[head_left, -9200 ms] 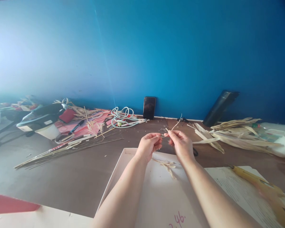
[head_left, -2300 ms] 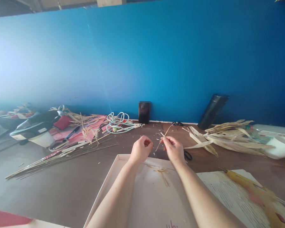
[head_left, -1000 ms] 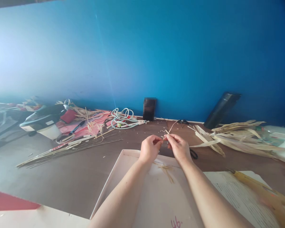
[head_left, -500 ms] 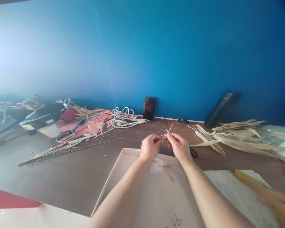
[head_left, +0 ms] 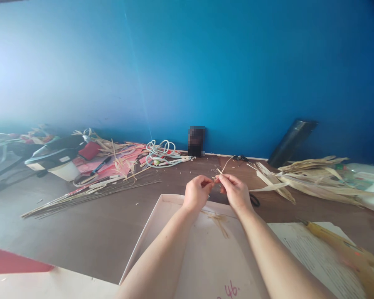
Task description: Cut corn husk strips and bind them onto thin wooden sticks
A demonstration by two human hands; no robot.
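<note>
One thin strip (head_left: pixel 227 164), in right grip (head_left: pixel 237 193), end jutting beyond

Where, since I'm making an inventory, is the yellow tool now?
In the head view, the yellow tool lies at the lower right, partly over the printed sheet, below the dried husks.

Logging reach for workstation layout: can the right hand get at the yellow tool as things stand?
Probably yes: the yellow tool lies on the right forearm's outer side, with nothing seen over it. The right hand is pinching a thin pale strip, though, and would likely need to let go first.
</note>
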